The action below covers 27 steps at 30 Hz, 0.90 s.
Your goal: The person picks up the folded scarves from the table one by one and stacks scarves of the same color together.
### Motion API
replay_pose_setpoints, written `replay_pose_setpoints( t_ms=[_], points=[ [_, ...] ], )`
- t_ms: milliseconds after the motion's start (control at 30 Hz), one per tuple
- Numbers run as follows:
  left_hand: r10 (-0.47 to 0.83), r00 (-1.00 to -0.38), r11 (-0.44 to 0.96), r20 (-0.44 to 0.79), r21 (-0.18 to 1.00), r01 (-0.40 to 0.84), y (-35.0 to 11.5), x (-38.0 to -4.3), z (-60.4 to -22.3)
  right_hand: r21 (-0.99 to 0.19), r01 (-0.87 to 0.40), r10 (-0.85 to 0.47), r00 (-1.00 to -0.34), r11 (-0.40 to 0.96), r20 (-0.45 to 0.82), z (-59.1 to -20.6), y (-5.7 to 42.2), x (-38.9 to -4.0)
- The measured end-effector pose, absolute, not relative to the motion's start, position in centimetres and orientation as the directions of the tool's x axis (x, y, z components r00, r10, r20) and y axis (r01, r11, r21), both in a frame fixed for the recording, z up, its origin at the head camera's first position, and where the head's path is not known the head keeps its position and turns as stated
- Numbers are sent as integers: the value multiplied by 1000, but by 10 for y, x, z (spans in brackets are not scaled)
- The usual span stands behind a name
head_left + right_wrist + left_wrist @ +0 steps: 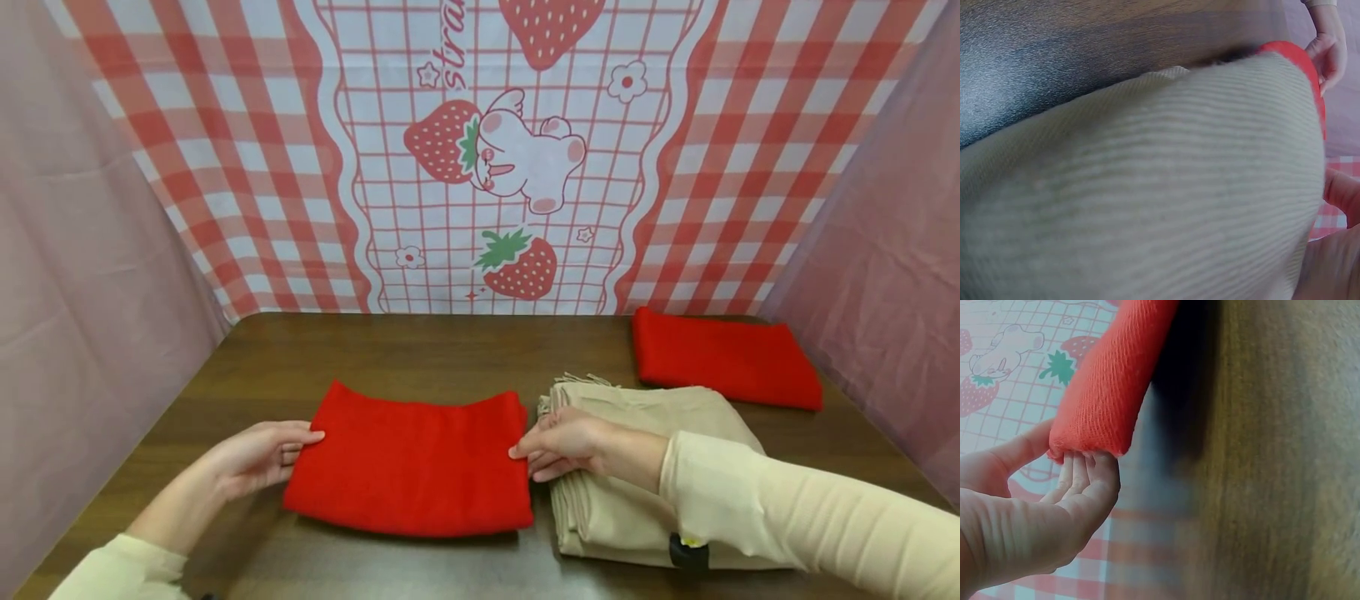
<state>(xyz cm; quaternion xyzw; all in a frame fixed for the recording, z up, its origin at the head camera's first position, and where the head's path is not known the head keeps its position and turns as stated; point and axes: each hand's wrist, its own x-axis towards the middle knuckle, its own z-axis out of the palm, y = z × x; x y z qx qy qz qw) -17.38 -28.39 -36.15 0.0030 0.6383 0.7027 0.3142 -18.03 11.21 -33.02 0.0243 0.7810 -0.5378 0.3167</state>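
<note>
A folded red scarf (416, 467) of knitted cloth is held up by its two ends, just above the table, its lower edge sagging slightly. My left hand (255, 458) pinches its left end, thumb on top and fingers underneath. In the left wrist view, that hand (1054, 512) grips the scarf's thick folded end (1107, 394). With thumb and fingers, my right hand (566, 443) pinches the right end, directly over the edge of a folded beige scarf (600, 517) with fringe. Ribbed beige fabric (1166, 169) hides most of the right wrist view; part of the right hand (1335, 256) shows at its edge.
Another folded red cloth (727, 358) lies at the back right of the brown wooden table (420, 342), behind the beige scarf. A strawberry-print curtain (480, 250) hangs along the back edge, with pink drapes (90, 208) at both sides.
</note>
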Motion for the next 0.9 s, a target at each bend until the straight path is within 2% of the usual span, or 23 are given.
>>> replay_pose_setpoints(
  t_ms=[267,633,767,900],
  points=[
    [423,-816,13,-394,903,-430,-281,-175,-369,-825,362,-301,-804,434,-512,-331,111,-178],
    [398,-819,53,-413,902,-429,-282,-172,-371,-818,265,-271,-853,511,-446,-333,110,-175],
    [380,-824,143,-420,907,-396,-283,-170,-368,-815,273,-271,-849,511,-454,-332,109,-175],
    [286,-863,294,-416,896,-334,-281,-167,-360,-804,272,-297,-828,529,-475,-328,110,-175]
  ],
)
